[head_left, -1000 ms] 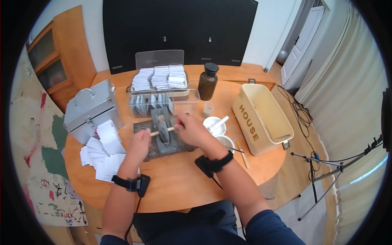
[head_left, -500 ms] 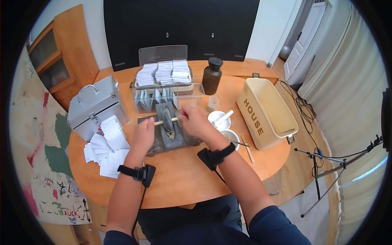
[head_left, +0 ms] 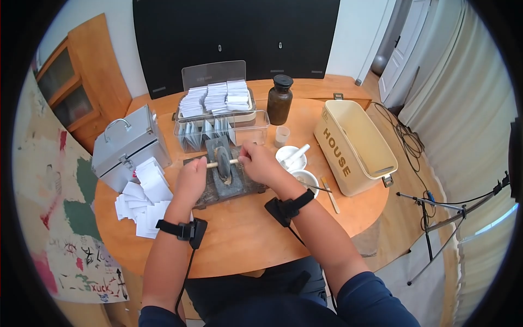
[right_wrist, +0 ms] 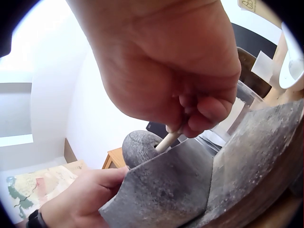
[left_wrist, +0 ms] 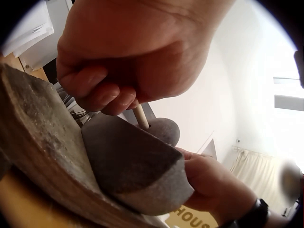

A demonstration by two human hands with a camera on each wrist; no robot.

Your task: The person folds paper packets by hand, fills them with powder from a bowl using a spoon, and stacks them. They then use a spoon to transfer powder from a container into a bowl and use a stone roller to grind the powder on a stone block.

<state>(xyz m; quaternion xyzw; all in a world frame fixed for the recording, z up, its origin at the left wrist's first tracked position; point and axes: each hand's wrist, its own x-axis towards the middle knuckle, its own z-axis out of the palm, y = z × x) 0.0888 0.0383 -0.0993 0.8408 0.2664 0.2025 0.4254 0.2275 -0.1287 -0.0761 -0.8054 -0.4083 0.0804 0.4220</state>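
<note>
A grey stone grinding wheel (head_left: 224, 163) stands upright in a boat-shaped stone trough (head_left: 230, 191) on a dark slab base (head_left: 199, 199). A pale wooden handle (head_left: 212, 165) runs through the wheel's centre. On its left end, my left hand (head_left: 192, 182) is curled in a fist; my right hand (head_left: 260, 163) grips the right end. The left wrist view has the handle (left_wrist: 141, 116) coming out of the left fist beside the wheel (left_wrist: 164, 131). Some brownish material (head_left: 227, 181) lies in the trough at the wheel's near edge.
Left are a silver metal case (head_left: 131, 144) and loose white papers (head_left: 150, 191). Behind the trough stand a clear bin (head_left: 253, 131) of folded packets and a brown bottle (head_left: 279, 103). Right are a mortar with pestle (head_left: 297, 155), a white bowl (head_left: 309, 180), a wooden stick (head_left: 331, 197) and a cream HOUSE box (head_left: 338, 150).
Both hands have pushed the wheel a little away from the body along the trough, then stayed nearly still. The head view has shifted slightly; both grips remain on the handle.
</note>
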